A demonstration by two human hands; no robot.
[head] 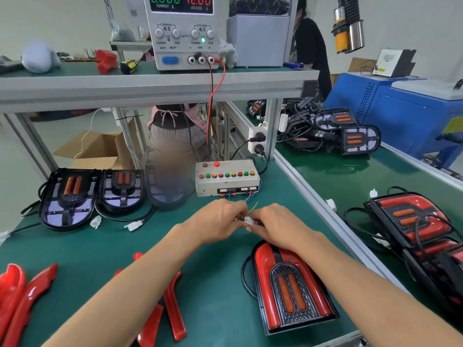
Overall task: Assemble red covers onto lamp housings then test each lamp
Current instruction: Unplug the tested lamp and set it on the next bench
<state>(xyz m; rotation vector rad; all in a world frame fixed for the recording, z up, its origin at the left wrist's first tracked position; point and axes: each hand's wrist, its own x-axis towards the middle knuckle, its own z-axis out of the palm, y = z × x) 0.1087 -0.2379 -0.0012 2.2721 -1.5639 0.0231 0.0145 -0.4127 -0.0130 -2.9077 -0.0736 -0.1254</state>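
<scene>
Head view | both hands' fingers [240, 211] pinch white connector [248, 220] — join hidden | lamp [290, 286] nearby

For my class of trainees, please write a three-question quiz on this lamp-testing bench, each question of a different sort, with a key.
1. True or false: the power supply reads 12.00 volts.
2. What do the left hand and right hand hold between them? A) white connector B) red cover C) knob
3. How many uncovered lamp housings show clearly left of the test box?

Key: 1 true; 2 A; 3 two.
</scene>
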